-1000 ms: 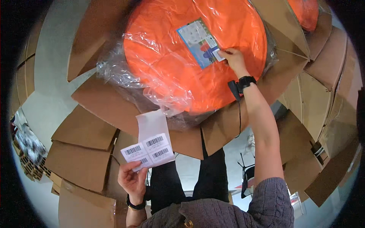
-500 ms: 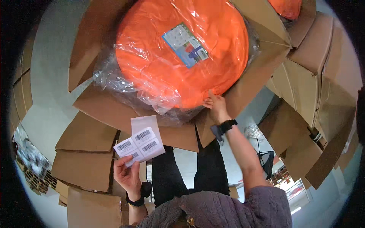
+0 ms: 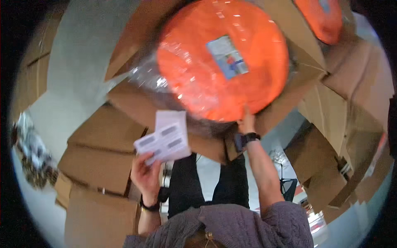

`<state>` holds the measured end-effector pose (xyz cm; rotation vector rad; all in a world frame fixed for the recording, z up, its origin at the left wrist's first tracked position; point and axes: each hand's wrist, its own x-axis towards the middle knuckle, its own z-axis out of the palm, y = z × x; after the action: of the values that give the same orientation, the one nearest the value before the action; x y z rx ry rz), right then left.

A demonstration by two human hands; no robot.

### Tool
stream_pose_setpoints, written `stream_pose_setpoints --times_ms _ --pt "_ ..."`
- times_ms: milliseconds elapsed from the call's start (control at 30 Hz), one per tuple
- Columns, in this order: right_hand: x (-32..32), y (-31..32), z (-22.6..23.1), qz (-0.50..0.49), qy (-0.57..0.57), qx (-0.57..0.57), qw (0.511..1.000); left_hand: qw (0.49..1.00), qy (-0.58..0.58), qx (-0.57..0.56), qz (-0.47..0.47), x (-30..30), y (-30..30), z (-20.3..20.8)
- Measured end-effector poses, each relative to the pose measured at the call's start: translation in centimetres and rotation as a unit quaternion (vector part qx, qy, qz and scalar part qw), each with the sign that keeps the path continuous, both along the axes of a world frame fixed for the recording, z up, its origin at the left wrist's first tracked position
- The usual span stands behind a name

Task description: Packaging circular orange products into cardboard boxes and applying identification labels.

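A round orange item (image 3: 256, 49) in clear plastic, with a printed card (image 3: 227, 57) on top, lies in an open cardboard box (image 3: 136, 103). My right hand (image 3: 247, 123) is at its near edge, one finger extended over the rim and the others curled against it; motion blurs the grip. Lower left, my left hand (image 3: 145, 175) pinches a white sheet of barcode labels (image 3: 165, 142) between thumb and fingers. The sheet is held in front of the box's near left side, and its print is smeared.
Flattened cardboard (image 3: 99, 159) is stacked at the left. More cardboard boxes (image 3: 347, 82) stand on the right, and another orange item (image 3: 324, 20) shows at the upper right. Crumpled clear plastic (image 3: 31, 140) lies at the far left.
The view has shifted, so the box and orange item appear farther right. Both hands appear slightly right too. My left hand still holds the labels; my right stays at the orange edge.
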<state>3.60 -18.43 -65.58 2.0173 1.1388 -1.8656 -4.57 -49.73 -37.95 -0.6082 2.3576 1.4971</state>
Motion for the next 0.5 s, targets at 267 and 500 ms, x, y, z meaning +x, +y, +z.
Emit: stream_pose_setpoints --times_ms 267,500 --pt "-4.8 1.7 12.7 0.036 0.212 -0.071 0.974 0.996 0.018 0.078 0.027 -1.5 -0.2 3.4" --pt "-11.9 -4.0 18.0 0.412 0.327 0.305 0.794 0.994 0.08 0.01 0.072 2.7 -1.0 8.8"
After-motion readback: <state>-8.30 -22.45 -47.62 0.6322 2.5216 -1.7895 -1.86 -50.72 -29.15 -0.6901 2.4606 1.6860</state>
